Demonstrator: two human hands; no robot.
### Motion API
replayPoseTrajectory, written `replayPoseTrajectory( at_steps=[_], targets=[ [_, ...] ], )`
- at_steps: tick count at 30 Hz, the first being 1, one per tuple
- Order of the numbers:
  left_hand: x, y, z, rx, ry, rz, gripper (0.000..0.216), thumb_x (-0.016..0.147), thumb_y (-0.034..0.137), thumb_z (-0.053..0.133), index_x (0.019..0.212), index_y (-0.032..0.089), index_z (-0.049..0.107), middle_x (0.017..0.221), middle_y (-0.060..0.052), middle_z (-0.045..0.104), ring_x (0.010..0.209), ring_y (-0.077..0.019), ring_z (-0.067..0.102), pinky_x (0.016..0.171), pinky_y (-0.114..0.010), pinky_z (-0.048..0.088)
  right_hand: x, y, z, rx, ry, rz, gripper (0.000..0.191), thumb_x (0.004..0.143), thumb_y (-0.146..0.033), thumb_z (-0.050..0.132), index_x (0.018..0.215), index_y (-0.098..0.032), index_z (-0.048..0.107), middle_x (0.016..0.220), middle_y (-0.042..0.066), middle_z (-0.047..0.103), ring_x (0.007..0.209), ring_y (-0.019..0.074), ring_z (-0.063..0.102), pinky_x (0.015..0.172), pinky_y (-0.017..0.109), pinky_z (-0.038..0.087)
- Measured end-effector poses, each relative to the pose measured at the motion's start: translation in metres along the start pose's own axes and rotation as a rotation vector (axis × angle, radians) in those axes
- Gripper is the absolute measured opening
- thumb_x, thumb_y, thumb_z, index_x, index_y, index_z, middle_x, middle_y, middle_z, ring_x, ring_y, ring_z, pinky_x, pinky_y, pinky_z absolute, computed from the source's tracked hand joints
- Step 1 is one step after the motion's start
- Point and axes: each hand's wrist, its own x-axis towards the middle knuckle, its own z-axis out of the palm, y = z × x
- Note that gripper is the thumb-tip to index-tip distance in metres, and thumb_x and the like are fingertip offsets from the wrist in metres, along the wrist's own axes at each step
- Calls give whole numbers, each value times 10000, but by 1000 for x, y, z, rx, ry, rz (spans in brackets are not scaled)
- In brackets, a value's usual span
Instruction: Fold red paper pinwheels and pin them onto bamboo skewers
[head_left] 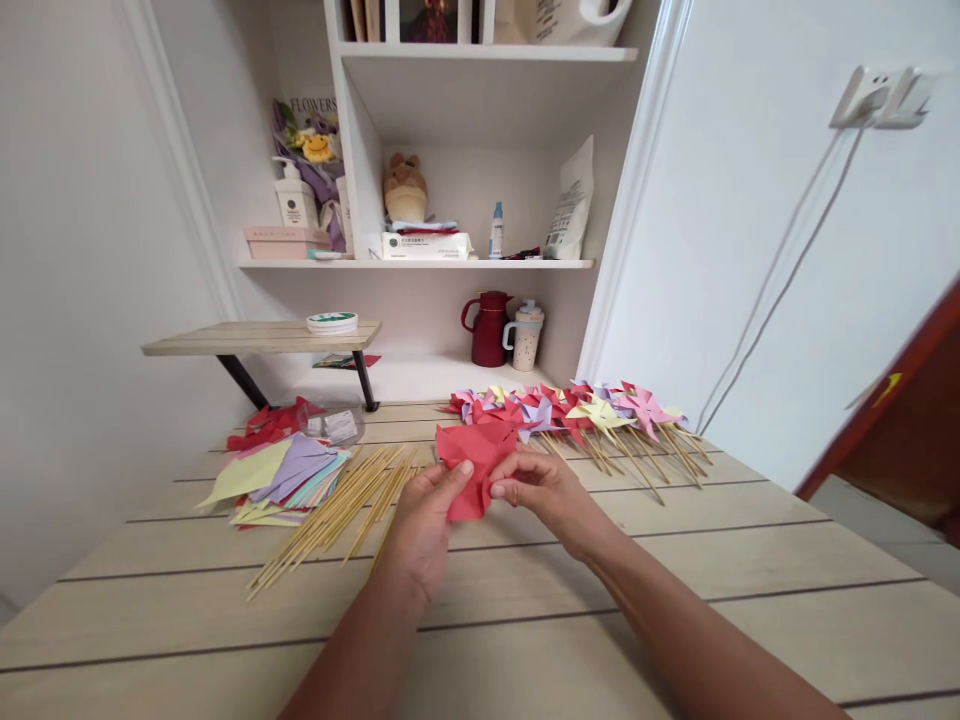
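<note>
A piece of red paper (480,450) with cut, partly curled flaps is held up just above the table. My left hand (427,510) grips its left side, with the thumb pressed on the front. At its right edge my right hand (540,490) pinches the paper between thumb and fingers. Thin wooden sticks (337,510) lie in a loose bundle to the left of my left hand. Behind and to the right rests a pile of finished paper pinwheels (585,410) on sticks, in red, pink, purple and yellow.
Coloured paper sheets (285,475) are stacked at the left, near red paper pieces (270,425) and a clear plastic box (334,425). A small raised wooden stand (262,338) carries a white roll of tape (332,323). A red jug (490,330) and a cup (527,335) stand behind.
</note>
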Motion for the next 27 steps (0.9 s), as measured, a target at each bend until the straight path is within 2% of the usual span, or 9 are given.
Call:
replayPoseTrajectory(
  at_steps=[8,16,27],
  targets=[
    [0,-2,2,114,26,68,362,716,369,830,996,145,783,930,-93,790,864,-217,718,842,-313,520,1,-3,4,51,104,89,233,679,-376,824,650,-187,691,683,-2,632,657,147,537,664,294,430],
    [-2,-1,4,190,78,104,344,676,372,852,941,158,801,858,-82,792,815,-227,725,805,-325,538,0,-6,5,64,107,90,268,675,-409,824,630,-190,676,690,-2,637,668,153,548,678,303,438],
    [-3,-3,3,265,111,130,333,668,379,846,912,156,805,889,-90,797,839,-244,728,799,-329,543,0,-1,4,81,129,77,283,694,-412,821,646,-183,662,727,13,647,715,175,585,709,322,464]
  ],
)
